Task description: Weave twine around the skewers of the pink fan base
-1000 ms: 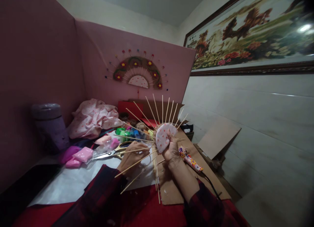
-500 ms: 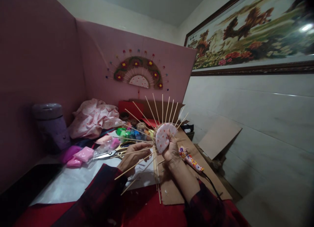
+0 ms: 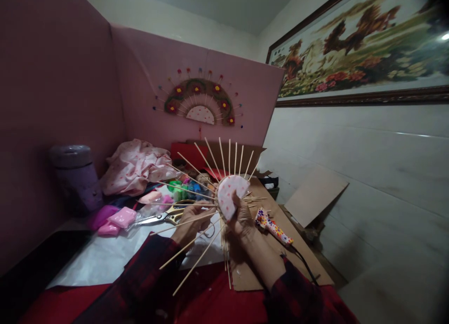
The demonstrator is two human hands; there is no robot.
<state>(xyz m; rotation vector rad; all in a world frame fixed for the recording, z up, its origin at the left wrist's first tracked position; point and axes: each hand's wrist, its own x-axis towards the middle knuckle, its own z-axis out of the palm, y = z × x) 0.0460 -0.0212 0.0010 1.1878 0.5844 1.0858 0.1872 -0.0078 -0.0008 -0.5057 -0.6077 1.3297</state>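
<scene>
My right hand [image 3: 242, 217] grips a half-round piece [image 3: 229, 193] covered in white cloth with small red marks, thumb across its face. Thin wooden sticks [image 3: 201, 159] fan out from its curved edge, which has a cord-like brown band along it. My left hand [image 3: 194, 222] is behind the lower left sticks, its fingers closed together by that edge. What they pinch is too small and partly hidden to make out. A thin dark loop shows just below the left fingertips.
Gold-handled scissors [image 3: 168, 216], pink packets [image 3: 121, 218] and a tumbler [image 3: 75, 176] stand or lie left. A patterned glue gun [image 3: 273, 226] with a cord lies on cardboard [image 3: 298, 254] at right. Loose sticks [image 3: 225, 249] lie below my hands. A finished fan [image 3: 199, 114] hangs on the pink board.
The half-round piece has turned a little counterclockwise in my right hand and shifted slightly left, so its sticks point farther left. My left hand stays by its edge.
</scene>
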